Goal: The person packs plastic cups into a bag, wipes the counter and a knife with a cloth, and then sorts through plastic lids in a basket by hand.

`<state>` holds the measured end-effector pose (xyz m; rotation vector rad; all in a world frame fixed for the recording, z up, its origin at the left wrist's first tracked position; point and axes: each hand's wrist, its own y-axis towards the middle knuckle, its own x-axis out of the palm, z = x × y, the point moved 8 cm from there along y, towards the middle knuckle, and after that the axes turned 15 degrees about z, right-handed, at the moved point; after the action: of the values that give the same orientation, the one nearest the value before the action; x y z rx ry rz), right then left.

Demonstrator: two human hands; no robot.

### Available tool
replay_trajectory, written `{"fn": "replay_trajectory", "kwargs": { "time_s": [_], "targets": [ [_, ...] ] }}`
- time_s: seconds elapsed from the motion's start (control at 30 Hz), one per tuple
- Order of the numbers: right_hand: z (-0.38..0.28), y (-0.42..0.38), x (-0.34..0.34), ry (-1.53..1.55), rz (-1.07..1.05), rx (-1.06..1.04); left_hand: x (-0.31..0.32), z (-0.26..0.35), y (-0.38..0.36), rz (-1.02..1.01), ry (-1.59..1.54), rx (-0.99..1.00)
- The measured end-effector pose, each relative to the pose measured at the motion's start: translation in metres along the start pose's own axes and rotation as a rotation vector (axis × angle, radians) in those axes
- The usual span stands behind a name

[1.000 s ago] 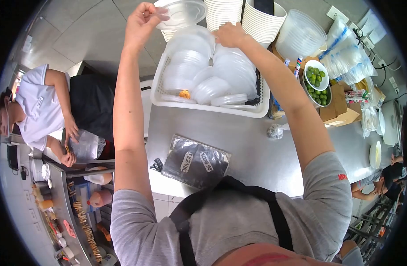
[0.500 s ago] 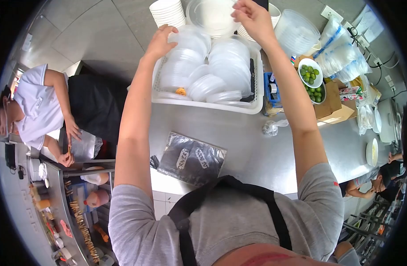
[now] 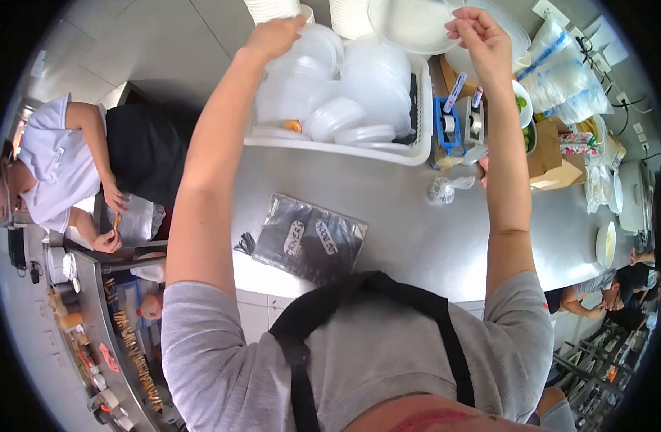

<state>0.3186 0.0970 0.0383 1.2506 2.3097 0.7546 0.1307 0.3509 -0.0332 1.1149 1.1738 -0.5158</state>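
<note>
A white basket at the top middle holds several stacks of clear plastic lids. My left hand is at the basket's back left, by the paper cups; its fingers are closed, and what they pinch, if anything, is too small to tell. My right hand pinches the rim of a large clear round lid at the basket's back right. Nearer my body lies a dark printed packet on the steel table.
Right of the basket stand a blue holder, a tied clear bag, a cardboard box and a bowl of green fruit. A co-worker handles a clear bag at the left. More people are at the far right.
My right hand has moved right with the large lid. My left hand has moved up from the lids toward the cups, and its fingers have closed. The view has shifted slightly.
</note>
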Motion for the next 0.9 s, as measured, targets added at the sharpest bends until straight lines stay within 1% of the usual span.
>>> {"fn": "replay_trajectory", "kwargs": {
  "time_s": [0.03,0.07,0.1,0.13,0.2,0.23,0.27,0.3,0.33,0.4,0.43,0.47,0.5,0.53,0.57,0.6,0.63,0.67,0.7,0.73,0.77,0.8,0.83,0.87,0.9],
  "targets": [
    [-0.016,-0.015,-0.004,0.015,0.123,0.146,-0.02,0.007,-0.006,0.258,-0.105,0.131],
    [-0.008,-0.019,-0.013,0.007,0.125,0.163,-0.04,0.015,-0.015,0.52,-0.212,0.26],
    [-0.002,-0.021,-0.024,-0.011,0.069,0.095,-0.064,0.028,-0.029,0.622,-0.283,0.293],
    [0.002,-0.024,-0.033,-0.028,0.015,0.025,-0.072,0.038,-0.041,0.612,-0.294,0.298],
    [0.016,-0.034,-0.042,-0.045,0.017,0.073,-0.046,0.035,-0.052,0.194,-0.468,-0.055],
    [0.024,-0.039,-0.04,-0.088,0.01,0.111,-0.042,0.043,-0.06,0.188,-0.476,-0.052],
    [0.031,-0.044,-0.038,-0.129,0.005,0.149,-0.029,0.057,-0.07,0.108,-0.447,-0.014],
    [-0.01,-0.056,-0.025,-0.233,0.068,0.084,-0.017,0.068,-0.077,0.032,-0.415,0.025],
    [-0.018,-0.061,-0.018,-0.236,0.073,0.08,-0.015,0.074,-0.079,0.035,-0.417,0.031],
    [-0.025,-0.068,-0.008,-0.273,0.067,0.08,-0.026,0.073,-0.079,0.139,-0.264,-0.031],
    [-0.039,-0.07,-0.006,-0.209,0.082,0.048,-0.034,0.071,-0.078,0.144,-0.259,-0.029],
    [-0.044,-0.072,-0.006,-0.202,0.083,0.044,-0.054,0.061,-0.077,0.27,-0.316,-0.085],
    [-0.051,-0.072,-0.009,-0.238,0.122,-0.025,-0.077,0.052,-0.078,0.396,-0.372,-0.142],
    [-0.058,-0.072,-0.013,-0.273,0.16,-0.096,-0.088,0.047,-0.079,0.4,-0.364,-0.145],
    [-0.024,-0.063,-0.017,0.0,0.08,-0.106,-0.102,0.039,-0.082,0.448,-0.443,-0.198],
    [-0.027,-0.066,-0.015,0.008,0.073,-0.11,-0.115,0.031,-0.085,0.497,-0.523,-0.251],
    [-0.021,-0.068,-0.012,0.066,0.045,0.032,-0.116,0.029,-0.087,0.415,-0.637,-0.331],
    [-0.014,-0.072,-0.008,0.121,0.017,0.174,-0.122,0.03,-0.091,0.422,-0.632,-0.334],
    [-0.016,-0.075,0.004,0.176,-0.025,0.24,-0.121,0.03,-0.094,0.385,-0.706,-0.367],
    [-0.022,-0.079,0.007,0.177,-0.026,0.239,-0.119,0.031,-0.097,0.344,-0.782,-0.398],
    [-0.027,-0.087,0.016,0.168,-0.064,0.266,-0.119,0.034,-0.102,0.342,-0.784,-0.398],
    [-0.036,-0.093,0.025,0.159,-0.1,0.291,-0.117,0.037,-0.109,0.342,-0.909,-0.405],
    [-0.034,-0.095,0.03,0.15,-0.102,0.267,-0.115,0.041,-0.115,0.343,-1.034,-0.411],
    [-0.037,-0.097,0.033,0.149,-0.102,0.264,-0.112,0.044,-0.121,0.345,-1.035,-0.409],
    [-0.039,-0.1,0.036,0.148,-0.105,0.285,-0.107,0.049,-0.128,0.328,-1.143,-0.422]
  ]
}}
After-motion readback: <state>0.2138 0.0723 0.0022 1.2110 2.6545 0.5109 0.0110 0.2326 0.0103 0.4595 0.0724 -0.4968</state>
